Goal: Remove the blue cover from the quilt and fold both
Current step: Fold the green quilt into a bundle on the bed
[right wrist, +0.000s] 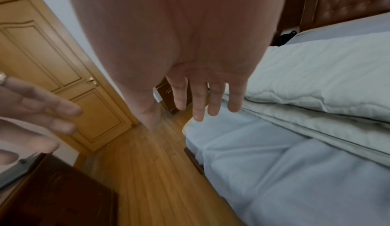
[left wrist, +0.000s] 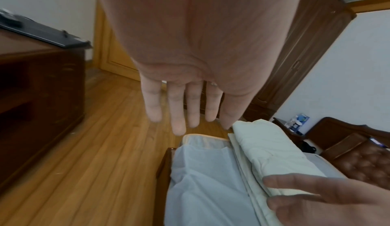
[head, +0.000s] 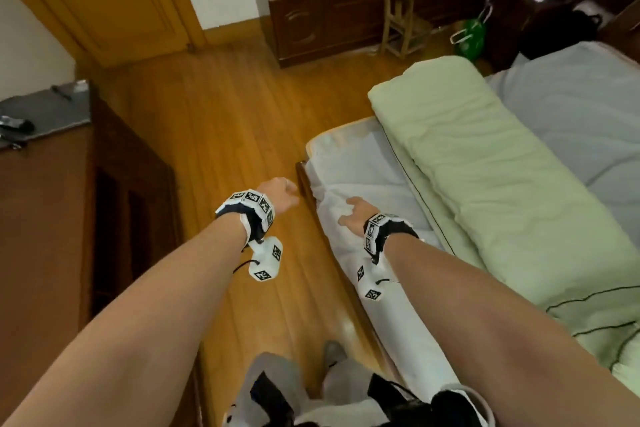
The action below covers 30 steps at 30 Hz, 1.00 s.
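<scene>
A pale green quilt (head: 485, 177) lies folded in a long thick strip on the bed, also seen in the left wrist view (left wrist: 272, 152) and the right wrist view (right wrist: 329, 82). Beside it along the bed's near edge lies the pale blue cover (head: 363, 191), flat and creased (left wrist: 206, 179) (right wrist: 274, 171). My right hand (head: 353, 215) hovers just over the cover with fingers (right wrist: 198, 106) straight and spread, holding nothing. My left hand (head: 284, 196) is over the floor beside the bed edge, fingers (left wrist: 177, 109) straight, empty.
A wooden floor (head: 225, 135) runs left of the bed. A dark wooden cabinet (head: 69, 204) stands on the left, a dark wardrobe (head: 329, 0) and a small wooden stool (head: 401, 24) stand ahead. A green bag (head: 472, 35) sits by the bedside table. The door (head: 104, 0) is shut.
</scene>
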Each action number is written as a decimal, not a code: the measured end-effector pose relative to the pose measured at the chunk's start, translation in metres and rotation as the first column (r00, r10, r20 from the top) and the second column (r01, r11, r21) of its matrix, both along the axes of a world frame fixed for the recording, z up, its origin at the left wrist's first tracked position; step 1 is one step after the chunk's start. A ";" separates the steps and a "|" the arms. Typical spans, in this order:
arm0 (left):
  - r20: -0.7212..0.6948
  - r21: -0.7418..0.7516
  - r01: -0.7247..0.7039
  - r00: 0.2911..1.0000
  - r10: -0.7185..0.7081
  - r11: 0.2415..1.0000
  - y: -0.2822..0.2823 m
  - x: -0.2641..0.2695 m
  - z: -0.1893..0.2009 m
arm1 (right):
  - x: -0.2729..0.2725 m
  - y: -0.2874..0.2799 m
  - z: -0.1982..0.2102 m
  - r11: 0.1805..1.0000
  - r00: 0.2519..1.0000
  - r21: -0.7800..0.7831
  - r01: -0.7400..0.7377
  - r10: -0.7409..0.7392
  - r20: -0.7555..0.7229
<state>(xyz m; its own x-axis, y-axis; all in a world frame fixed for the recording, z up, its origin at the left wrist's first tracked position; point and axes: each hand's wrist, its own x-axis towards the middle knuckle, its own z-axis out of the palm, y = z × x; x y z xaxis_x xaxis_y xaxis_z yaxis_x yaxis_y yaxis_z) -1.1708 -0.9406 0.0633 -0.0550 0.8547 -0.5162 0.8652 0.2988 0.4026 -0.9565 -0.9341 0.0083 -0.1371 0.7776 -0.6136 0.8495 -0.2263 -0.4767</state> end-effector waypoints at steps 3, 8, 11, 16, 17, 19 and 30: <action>-0.019 0.006 0.136 0.991 -0.136 0.991 0.091 -0.010 -0.003 | 0.002 0.074 0.003 0.990 0.989 0.020 0.141 -0.141 0.045; 0.006 0.037 0.283 0.959 -0.283 0.958 0.260 -0.031 -0.033 | 0.014 0.185 -0.012 0.932 0.920 0.066 0.357 -0.363 0.147; 0.038 0.049 0.373 0.926 -0.375 0.927 0.345 -0.028 -0.036 | 0.014 0.224 -0.017 0.858 0.837 0.040 0.511 -0.508 0.204; -0.001 0.034 0.623 0.782 -0.623 0.782 0.449 0.002 -0.019 | 0.006 0.272 0.001 0.737 0.711 0.072 0.672 -0.670 0.212; -0.031 0.044 0.671 0.742 -0.670 0.741 0.466 0.011 -0.014 | 0.008 0.281 0.004 0.709 0.685 0.078 0.701 -0.700 0.203; -0.086 0.071 0.751 0.661 -0.746 0.657 0.496 0.030 -0.004 | 0.014 0.301 0.006 0.662 0.640 0.095 0.744 -0.746 0.184; -0.164 -0.080 0.679 0.713 -0.681 0.730 0.654 0.067 -0.026 | 0.040 0.431 -0.030 0.591 0.586 0.077 0.803 -0.807 0.077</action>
